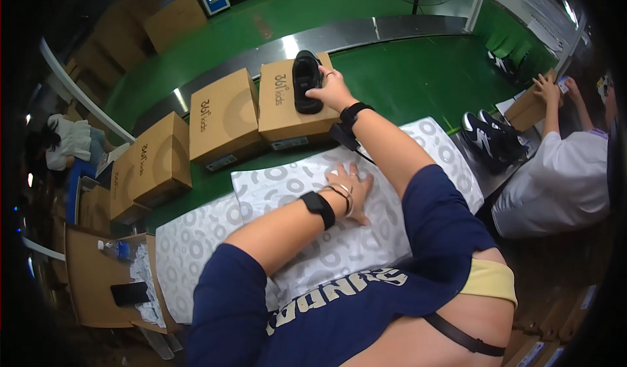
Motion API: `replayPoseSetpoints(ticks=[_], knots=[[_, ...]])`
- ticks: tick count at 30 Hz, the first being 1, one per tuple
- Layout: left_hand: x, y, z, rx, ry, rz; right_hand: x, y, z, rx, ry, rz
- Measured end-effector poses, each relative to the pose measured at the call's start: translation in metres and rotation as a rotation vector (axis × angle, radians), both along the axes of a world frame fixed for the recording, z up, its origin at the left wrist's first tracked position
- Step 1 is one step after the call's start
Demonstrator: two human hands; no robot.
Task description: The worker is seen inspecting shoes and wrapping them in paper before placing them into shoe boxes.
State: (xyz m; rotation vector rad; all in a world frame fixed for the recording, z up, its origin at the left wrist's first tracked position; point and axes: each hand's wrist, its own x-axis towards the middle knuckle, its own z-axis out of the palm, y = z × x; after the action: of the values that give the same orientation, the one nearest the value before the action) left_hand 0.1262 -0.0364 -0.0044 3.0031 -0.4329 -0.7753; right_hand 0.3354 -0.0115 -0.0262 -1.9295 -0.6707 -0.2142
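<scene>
My right hand (334,91) reaches forward and grips a black shoe (304,83) by its side. The shoe is over the lid of a brown cardboard shoe box (275,120); whether it touches the lid I cannot tell. With fingers spread, my left hand (351,194) lies flat on white wrapping paper (274,194) with a grey ring pattern. Several sheets of this paper are spread in front of me, partly under my left forearm.
More closed shoe boxes (224,118) line the green conveyor (398,79) to the left. An open carton (98,288) at lower left holds a phone (130,294), a bottle (116,248) and small white packets. At right, black-and-white shoes (490,141) stand beside a co-worker (555,184) handling a box.
</scene>
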Motion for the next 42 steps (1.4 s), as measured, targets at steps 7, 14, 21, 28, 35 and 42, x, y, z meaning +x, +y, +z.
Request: replayPoseSetpoints(ticks=[7, 14, 21, 28, 35, 42], knots=[[0.002, -0.025, -0.001, -0.008, 0.016, -0.009, 0.049, -0.004, -0.013, 0.192, 0.242, 0.171], [0.006, -0.007, -0.019, 0.112, 0.053, 0.046, -0.066, -0.128, 0.120, 0.541, 1.078, 0.518], [0.000, -0.009, -0.028, -0.050, -0.035, -0.035, -0.133, -0.181, 0.108, 0.193, 0.842, 0.425], [-0.086, -0.069, -0.010, -0.427, 0.119, -0.427, -0.195, -0.168, 0.090, -0.207, 0.243, 0.336], [-0.141, 0.005, 0.124, -0.996, 0.393, -0.403, -0.304, -0.170, 0.026, -0.631, -0.722, 0.470], [-0.147, 0.090, 0.060, -0.725, -0.565, 0.141, -0.241, -0.251, 0.011, -0.204, 0.172, -0.171]])
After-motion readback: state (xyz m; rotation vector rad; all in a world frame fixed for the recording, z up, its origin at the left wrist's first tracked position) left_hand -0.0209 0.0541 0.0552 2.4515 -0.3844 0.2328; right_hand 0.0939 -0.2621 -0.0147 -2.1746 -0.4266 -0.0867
